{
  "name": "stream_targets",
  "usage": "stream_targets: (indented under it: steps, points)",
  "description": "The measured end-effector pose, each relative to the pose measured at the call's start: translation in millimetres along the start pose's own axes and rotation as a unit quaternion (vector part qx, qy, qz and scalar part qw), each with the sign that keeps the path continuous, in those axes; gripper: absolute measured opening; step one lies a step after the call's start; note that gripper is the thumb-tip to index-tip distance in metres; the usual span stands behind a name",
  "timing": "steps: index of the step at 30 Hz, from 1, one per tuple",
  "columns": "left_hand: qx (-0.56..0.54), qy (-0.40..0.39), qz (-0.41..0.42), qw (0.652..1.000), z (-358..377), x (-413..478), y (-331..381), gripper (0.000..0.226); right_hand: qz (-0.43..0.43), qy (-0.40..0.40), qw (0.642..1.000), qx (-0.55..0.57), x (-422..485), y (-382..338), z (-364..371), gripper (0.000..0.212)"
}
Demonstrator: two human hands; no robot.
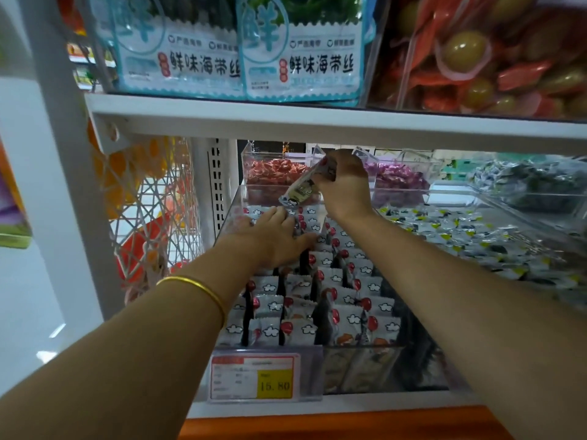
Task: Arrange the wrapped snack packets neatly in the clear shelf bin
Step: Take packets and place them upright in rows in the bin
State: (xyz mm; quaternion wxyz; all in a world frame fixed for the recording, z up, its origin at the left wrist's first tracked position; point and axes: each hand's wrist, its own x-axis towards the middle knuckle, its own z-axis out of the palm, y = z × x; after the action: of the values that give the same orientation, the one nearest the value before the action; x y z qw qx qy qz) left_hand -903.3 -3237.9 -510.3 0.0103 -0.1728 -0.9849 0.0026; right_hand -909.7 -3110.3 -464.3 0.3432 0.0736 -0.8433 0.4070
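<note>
Packet (pixel 300 190) aslant, down-left of right grip (pixel 344 182)

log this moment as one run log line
left hand: flat on upright white cloud-print snack packets | right hand: pinches one white wrapped packet above clear plastic shelf bin | step: insert pending

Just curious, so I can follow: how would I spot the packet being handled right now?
Find the clear bin with the 15.80 price tag on the lower shelf. At its back, the right hand pinches one packet. It alone hangs slanted in the air, while the others stand in rows.
</note>
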Motion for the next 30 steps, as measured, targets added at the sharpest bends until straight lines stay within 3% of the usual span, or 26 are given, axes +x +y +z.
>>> stream_targets:
  steps: [3,9,16,21,25,27,30]
  points:
    - [0.012,-0.016,-0.009,1.000,0.0,8.5,1.1,0.079,0.028,-0.001,1.000,0.013,0.3,3.9,-1.7,0.018]
    - [0.009,-0.009,-0.017,1.000,1.0,0.6,2.1,0.081,0.007,-0.012,1.000,0.015,0.9,4.7,-1.6,0.014]
    - [-0.010,-0.022,-0.025,0.999,-9.1,-21.3,7.3,0.073,-0.046,-0.113,0.991,-0.059,-3.5,8.8,6.9,0.018]
    - [-0.051,0.001,-0.043,0.998,-11.5,-39.7,9.7,0.064,-0.055,-0.202,0.969,-0.131,0.8,3.5,20.5,0.034]
    - [-0.088,0.030,-0.043,0.995,-0.3,-53.3,13.2,0.061,-0.072,-0.299,0.925,-0.222,-4.6,10.2,33.1,0.014]
    - [-0.090,0.038,-0.044,0.994,4.6,-55.0,13.7,0.062,-0.090,-0.324,0.901,-0.274,-3.0,10.6,34.4,0.019]
    - [-0.105,0.036,-0.045,0.993,4.7,-53.1,12.5,0.063,-0.084,-0.330,0.907,-0.247,8.0,5.6,31.2,0.025]
